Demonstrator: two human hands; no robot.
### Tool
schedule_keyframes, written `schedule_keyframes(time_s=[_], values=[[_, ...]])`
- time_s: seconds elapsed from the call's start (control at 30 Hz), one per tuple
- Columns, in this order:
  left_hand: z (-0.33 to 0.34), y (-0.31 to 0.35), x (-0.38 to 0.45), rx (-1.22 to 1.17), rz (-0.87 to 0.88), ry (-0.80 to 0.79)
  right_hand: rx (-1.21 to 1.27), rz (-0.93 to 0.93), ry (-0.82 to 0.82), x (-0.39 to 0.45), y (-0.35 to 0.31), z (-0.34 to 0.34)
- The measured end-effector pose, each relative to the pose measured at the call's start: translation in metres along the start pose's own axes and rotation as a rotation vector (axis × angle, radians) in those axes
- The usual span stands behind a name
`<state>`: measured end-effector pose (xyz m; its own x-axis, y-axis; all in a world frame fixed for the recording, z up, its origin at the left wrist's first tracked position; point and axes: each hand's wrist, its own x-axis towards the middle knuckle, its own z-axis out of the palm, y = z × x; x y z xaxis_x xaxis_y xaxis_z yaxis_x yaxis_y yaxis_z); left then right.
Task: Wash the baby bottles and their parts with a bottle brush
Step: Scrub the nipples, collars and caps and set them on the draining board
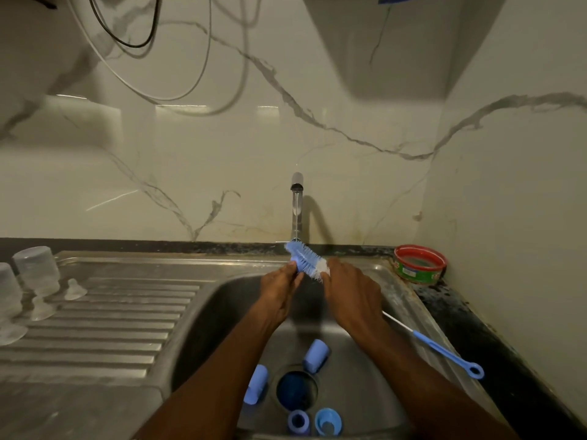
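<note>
Hands (281,289) (351,292) rinse bottle brush (306,260) under tap (297,204).
Both hands' fingers pinch its wet, springy bristles; light, likely slippery — grip nearer the stem, at 4 o'clock.

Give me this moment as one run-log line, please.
step: rinse brush | tap: running | brush: under stream | left hand: grips brush | right hand: grips brush | blue parts: in sink

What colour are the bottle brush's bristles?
Blue, white near the right hand; head view: bottle brush, right hand.

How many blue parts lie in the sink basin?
4: two caps, one left of the drain, one above it; two rings at the near edge. Arms may hide more.
</note>
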<state>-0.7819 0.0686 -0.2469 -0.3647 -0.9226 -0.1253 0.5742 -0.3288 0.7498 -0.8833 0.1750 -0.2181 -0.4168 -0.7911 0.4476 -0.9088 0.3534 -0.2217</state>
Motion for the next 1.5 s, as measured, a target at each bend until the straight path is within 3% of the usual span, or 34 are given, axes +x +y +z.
schedule_keyframes(time_s=[0.2,0.3,0.43,0.6,0.73,0.87,0.97,1.07,1.3,1.5], values=[[0.000,0.002,-0.004,0.180,-0.098,-0.065,0.025,0.067,0.020,0.007,0.004,-0.007],[-0.002,0.003,-0.003,0.082,-0.033,-0.019,0.037,0.059,-0.006,0.001,0.006,-0.007],[-0.001,0.005,0.000,-0.019,-0.075,0.003,0.058,0.007,-0.021,-0.007,0.001,-0.004],[0.006,0.000,-0.012,0.088,-0.143,-0.115,0.083,0.035,-0.003,0.004,-0.005,-0.011],[0.009,0.002,-0.009,0.085,-0.065,-0.013,0.080,0.077,0.029,0.001,0.001,-0.012],[0.000,0.000,-0.005,0.086,-0.054,0.015,0.142,0.004,-0.023,-0.008,-0.005,-0.008],[0.001,-0.003,-0.008,0.096,-0.090,-0.094,0.098,-0.003,0.013,-0.004,-0.007,-0.010],[0.005,-0.003,-0.011,0.122,-0.032,-0.115,0.041,0.055,0.049,0.001,-0.007,-0.013],[-0.005,0.001,-0.009,0.345,0.245,0.075,0.055,0.029,0.064,-0.010,-0.002,-0.008],[-0.006,-0.007,-0.011,0.506,0.204,-0.180,0.034,0.015,0.070,-0.004,-0.005,-0.010]])
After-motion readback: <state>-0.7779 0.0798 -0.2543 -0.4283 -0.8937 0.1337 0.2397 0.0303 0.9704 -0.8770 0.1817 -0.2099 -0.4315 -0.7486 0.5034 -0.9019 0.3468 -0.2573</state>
